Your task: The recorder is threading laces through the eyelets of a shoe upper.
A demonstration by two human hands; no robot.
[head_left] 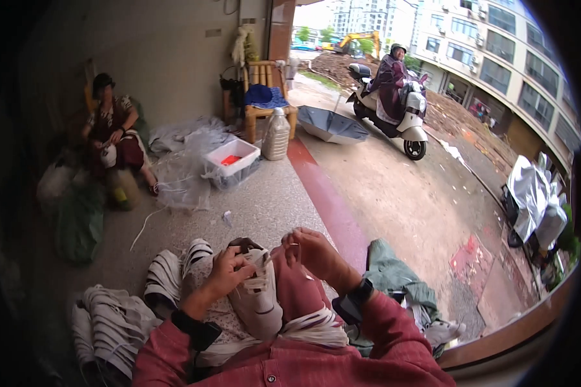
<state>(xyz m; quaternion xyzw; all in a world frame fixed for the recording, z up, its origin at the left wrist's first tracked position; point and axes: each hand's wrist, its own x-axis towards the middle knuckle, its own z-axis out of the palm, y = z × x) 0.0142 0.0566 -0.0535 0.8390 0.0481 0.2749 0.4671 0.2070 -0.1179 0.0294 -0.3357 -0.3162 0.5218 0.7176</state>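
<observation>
A pale beige and white shoe [259, 309] rests across my lap, its dark opening facing away from me. My left hand [228, 272] grips it from the left, fingers curled over the lacing at its upper part. To the right of the shoe, my right hand [319, 257] is raised with thumb and fingers pinched on a thin white shoelace, mostly hidden by the fingers. A bundle of white laces [313, 327] lies over my right thigh. Nested white-striped shoes [113, 326] are piled by my left leg, with more striped shoes [163, 277] beside my knee.
A green sack [394, 274] with shoes lies at my right. Ahead stand a white bin [232, 155], a plastic jug [277, 135], a bamboo chair [265, 109] and an open umbrella [332, 126]. One person [116, 126] sits at left; another rides a scooter [410, 119] outside.
</observation>
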